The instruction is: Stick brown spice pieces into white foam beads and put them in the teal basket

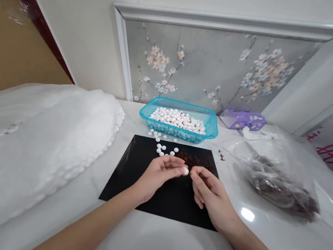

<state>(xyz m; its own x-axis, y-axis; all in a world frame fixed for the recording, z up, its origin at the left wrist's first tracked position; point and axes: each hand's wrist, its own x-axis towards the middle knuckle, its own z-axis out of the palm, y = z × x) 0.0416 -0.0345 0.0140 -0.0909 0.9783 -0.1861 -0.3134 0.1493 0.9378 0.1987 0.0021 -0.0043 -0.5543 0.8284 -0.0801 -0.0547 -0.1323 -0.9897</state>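
Observation:
Over a black mat (176, 210), my left hand (161, 173) pinches a small white ball (186, 171) between thumb and fingers. My right hand (212, 194) is closed in a pinch just right of the ball; whatever sits between its fingertips is too small to make out. Behind the hands lies a loose heap of small dark brown pieces (191, 159) on the mat. Several white balls (163, 147) are scattered left of the heap. A blue plastic basket (212, 127) beyond the mat holds many white balls, some with brown bits on them.
A large translucent bag of white balls (45, 143) fills the left side. At right, a clear plastic bag (281, 184) contains brown material. A purple tissue pack (242, 119) rests near the wall, right of the basket. Flowered panels (196, 69) stand behind the white table.

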